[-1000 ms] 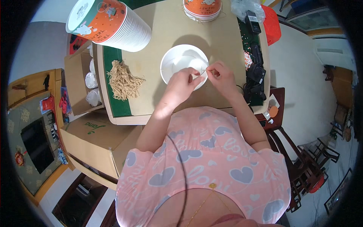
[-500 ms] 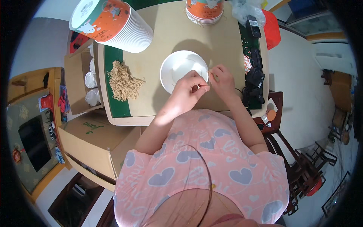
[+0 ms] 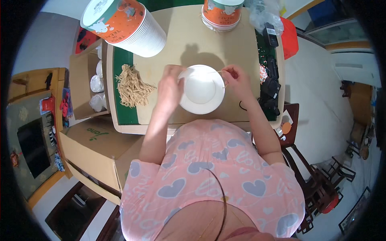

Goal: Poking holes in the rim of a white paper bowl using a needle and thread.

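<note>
Right hand (image 3: 237, 78) at the right side of the tub, thumb and fingers drawn together in a narrow pinch on a thin tan string (image 3: 220, 71). The strand reaches over the tub's far right rim; its full run is hard to follow against the white. Left hand (image 3: 171, 86) at the tub's left rim, fingers curled and blurred by motion; cannot tell whether it grips anything.

White tub (image 3: 201, 94) between the hands, mouth up, inside plain white. Sits nearer the near edge of the worktop (image 3: 177, 32) than the far one, about midway between left and right edges.

Outward from there: a loose bundle of tan strings (image 3: 134, 88) by the left edge, partly over a green strip. Tall stack of printed tubs (image 3: 136, 30), orange and green outside, bases up, at the far left corner. Second printed stack (image 3: 222, 18) at the far edge, right of middle. Clear plastic bag (image 3: 263, 14) at the far right corner; black devices (image 3: 272, 90) line the right edge.

Off the worktop: open carton (image 3: 80, 76) beside the left edge, white round items (image 3: 96, 83) inside. Larger cardboard box (image 3: 96, 138) below the near left corner.
</note>
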